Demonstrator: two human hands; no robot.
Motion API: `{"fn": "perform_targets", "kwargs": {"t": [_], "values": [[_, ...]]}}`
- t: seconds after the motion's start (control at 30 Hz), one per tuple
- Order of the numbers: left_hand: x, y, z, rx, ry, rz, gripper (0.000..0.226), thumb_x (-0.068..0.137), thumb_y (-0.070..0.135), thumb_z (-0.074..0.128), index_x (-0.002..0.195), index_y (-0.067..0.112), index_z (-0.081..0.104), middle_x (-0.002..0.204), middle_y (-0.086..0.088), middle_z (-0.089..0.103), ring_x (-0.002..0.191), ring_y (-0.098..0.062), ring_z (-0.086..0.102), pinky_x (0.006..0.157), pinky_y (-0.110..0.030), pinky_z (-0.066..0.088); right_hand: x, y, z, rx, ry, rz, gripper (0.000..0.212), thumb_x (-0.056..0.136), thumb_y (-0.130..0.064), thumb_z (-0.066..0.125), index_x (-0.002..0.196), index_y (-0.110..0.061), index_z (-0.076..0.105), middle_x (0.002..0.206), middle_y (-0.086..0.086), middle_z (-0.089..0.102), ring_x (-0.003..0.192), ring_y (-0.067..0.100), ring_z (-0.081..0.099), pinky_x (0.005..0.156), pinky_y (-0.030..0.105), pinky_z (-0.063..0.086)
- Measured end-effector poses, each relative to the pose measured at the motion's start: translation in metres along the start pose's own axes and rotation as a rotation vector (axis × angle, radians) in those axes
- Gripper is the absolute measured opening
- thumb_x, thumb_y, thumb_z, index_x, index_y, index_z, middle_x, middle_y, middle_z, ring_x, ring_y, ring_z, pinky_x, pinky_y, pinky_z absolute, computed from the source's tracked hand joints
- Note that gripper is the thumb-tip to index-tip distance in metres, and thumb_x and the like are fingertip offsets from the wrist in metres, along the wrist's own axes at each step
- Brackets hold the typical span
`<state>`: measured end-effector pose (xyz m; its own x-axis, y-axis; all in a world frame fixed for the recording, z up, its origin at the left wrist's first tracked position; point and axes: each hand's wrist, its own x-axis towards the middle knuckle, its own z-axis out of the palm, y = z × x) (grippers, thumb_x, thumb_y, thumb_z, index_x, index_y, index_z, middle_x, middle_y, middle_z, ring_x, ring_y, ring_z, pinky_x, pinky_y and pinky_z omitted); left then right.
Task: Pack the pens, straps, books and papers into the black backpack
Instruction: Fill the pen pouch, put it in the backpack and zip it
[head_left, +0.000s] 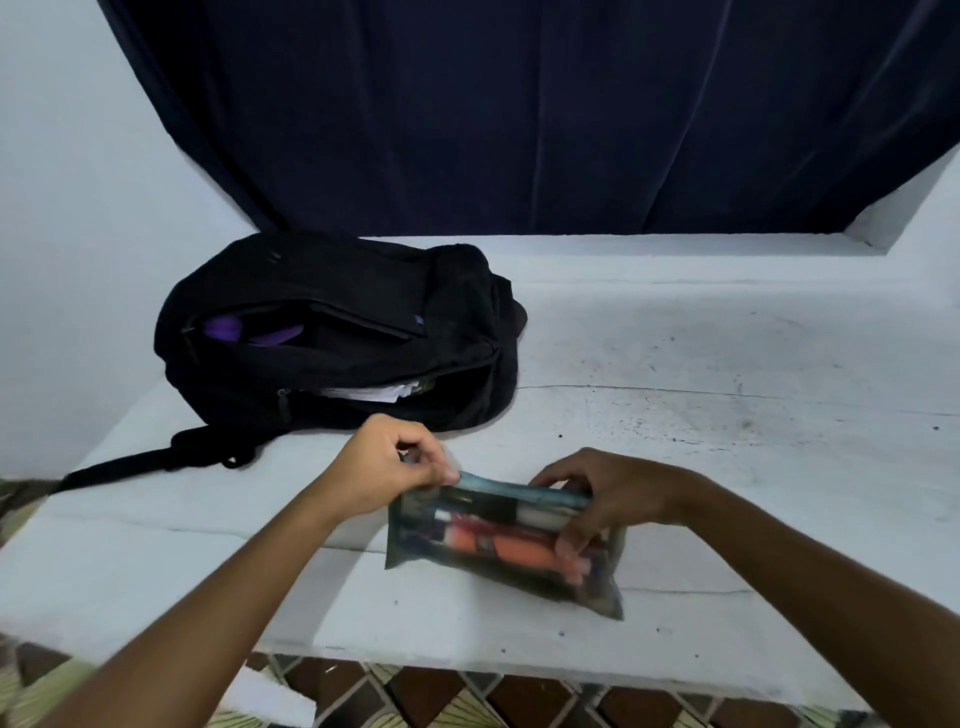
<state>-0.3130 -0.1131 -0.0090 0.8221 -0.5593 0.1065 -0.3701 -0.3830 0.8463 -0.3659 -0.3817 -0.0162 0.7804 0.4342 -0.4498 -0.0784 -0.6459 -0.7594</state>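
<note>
While the backpack (332, 332) lies at the far left of the ledge (727, 364), its pockets unzipped, white papers (371, 392) and something purple (249, 332) show inside. Nearer, the left hand (387, 467) pinches the top left corner of a clear pouch (498, 545) — thumb and fingers closed together on its edge. The right hand (613, 499) grips the pouch's right end, fingers curled over it. Pens (498, 543) fill the pouch, one orange.
</note>
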Motion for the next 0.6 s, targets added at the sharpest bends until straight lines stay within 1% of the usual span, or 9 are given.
{"fn": "perform_targets", "kwargs": {"t": [0.07, 0.1, 0.17, 0.23, 0.27, 0.37, 0.47, 0.53, 0.6], "values": [[-0.006, 0.004, -0.017, -0.072, 0.05, -0.018, 0.017, 0.066, 0.028, 0.089, 0.06, 0.029, 0.072, 0.065, 0.008, 0.07, 0.063, -0.001, 0.06, 0.063, -0.012, 0.042, 0.003, -0.01, -0.004, 0.079, -0.026, -0.065, 0.055, 0.065, -0.02, 0.084, 0.118, -0.02, 0.067, 0.109, 0.002, 0.071, 0.098, 0.02, 0.067, 0.085, 0.039, 0.057], [-0.011, 0.004, -0.029, -0.134, 0.092, -0.039, 0.023, 0.06, 0.04, 0.09, 0.065, 0.024, 0.074, 0.068, 0.004, 0.07, 0.065, -0.004, 0.062, 0.063, -0.015, 0.045, 0.006, -0.018, -0.005, 0.122, -0.048, -0.099, 0.053, 0.066, -0.019, 0.082, 0.117, -0.018, 0.067, 0.107, 0.005, 0.072, 0.094, 0.022, 0.069, 0.08, 0.04, 0.058], [-0.024, 0.0, -0.053, -0.36, 0.12, -0.15, 0.057, 0.05, 0.056, 0.09, 0.086, 0.014, 0.074, 0.081, -0.005, 0.071, 0.072, -0.014, 0.066, 0.066, -0.025, 0.052, 0.012, -0.034, -0.006, 0.234, -0.08, -0.153, 0.05, 0.064, -0.019, 0.081, 0.112, -0.016, 0.07, 0.102, 0.009, 0.073, 0.086, 0.022, 0.07, 0.07, 0.032, 0.057], [-0.039, -0.002, -0.068, -0.655, 0.044, -0.3, 0.081, 0.047, 0.051, 0.094, 0.108, 0.006, 0.065, 0.096, -0.015, 0.07, 0.08, -0.026, 0.071, 0.063, -0.037, 0.057, 0.021, -0.05, -0.008, 0.361, -0.081, -0.178, 0.052, 0.06, -0.02, 0.082, 0.11, -0.012, 0.071, 0.103, 0.015, 0.072, 0.086, 0.024, 0.068, 0.069, 0.027, 0.056], [-0.047, 0.0, -0.073, -0.732, 0.036, -0.347, 0.083, 0.048, 0.046, 0.095, 0.112, 0.004, 0.062, 0.099, -0.017, 0.07, 0.082, -0.029, 0.071, 0.059, -0.04, 0.059, 0.027, -0.062, -0.008, 0.41, -0.083, -0.188, 0.057, 0.059, -0.022, 0.085, 0.112, -0.009, 0.07, 0.107, 0.02, 0.07, 0.09, 0.027, 0.067, 0.072, 0.028, 0.057], [-0.057, 0.008, -0.084, -0.76, 0.238, -0.412, 0.05, 0.067, 0.03, 0.082, 0.105, 0.008, 0.06, 0.088, -0.01, 0.07, 0.07, -0.019, 0.071, 0.051, -0.032, 0.059, 0.043, -0.084, -0.011, 0.64, -0.04, -0.214, 0.08, 0.052, -0.046, 0.092, 0.118, -0.007, 0.067, 0.124, 0.026, 0.062, 0.103, 0.034, 0.061, 0.083, 0.038, 0.055], [-0.059, 0.015, -0.098, -0.911, 0.469, -0.405, 0.017, 0.083, 0.021, 0.062, 0.098, 0.013, 0.063, 0.071, -0.001, 0.07, 0.059, -0.01, 0.068, 0.049, -0.024, 0.057, 0.054, -0.096, -0.004, 1.181, -0.1, -0.363, 0.087, 0.061, -0.063, 0.081, 0.127, -0.009, 0.062, 0.129, 0.02, 0.06, 0.111, 0.036, 0.063, 0.088, 0.048, 0.053], [-0.059, 0.016, -0.108, -0.98, 0.552, -0.373, 0.009, 0.092, 0.018, 0.059, 0.096, 0.012, 0.064, 0.071, -0.001, 0.072, 0.061, -0.011, 0.07, 0.05, -0.024, 0.058, 0.064, -0.107, 0.012, 1.27, -0.124, -0.541, 0.099, 0.064, -0.069, 0.075, 0.141, -0.013, 0.049, 0.139, 0.019, 0.054, 0.124, 0.041, 0.055, 0.096, 0.059, 0.048], [-0.057, 0.017, -0.117, -0.895, 0.516, -0.345, 0.011, 0.093, 0.018, 0.059, 0.099, 0.011, 0.066, 0.081, -0.004, 0.075, 0.07, -0.016, 0.073, 0.054, -0.026, 0.059, 0.082, -0.124, 0.034, 1.248, 0.029, -0.612, 0.101, 0.063, -0.061, 0.08, 0.144, -0.015, 0.042, 0.14, 0.018, 0.053, 0.125, 0.042, 0.054, 0.096, 0.061, 0.047]]}}
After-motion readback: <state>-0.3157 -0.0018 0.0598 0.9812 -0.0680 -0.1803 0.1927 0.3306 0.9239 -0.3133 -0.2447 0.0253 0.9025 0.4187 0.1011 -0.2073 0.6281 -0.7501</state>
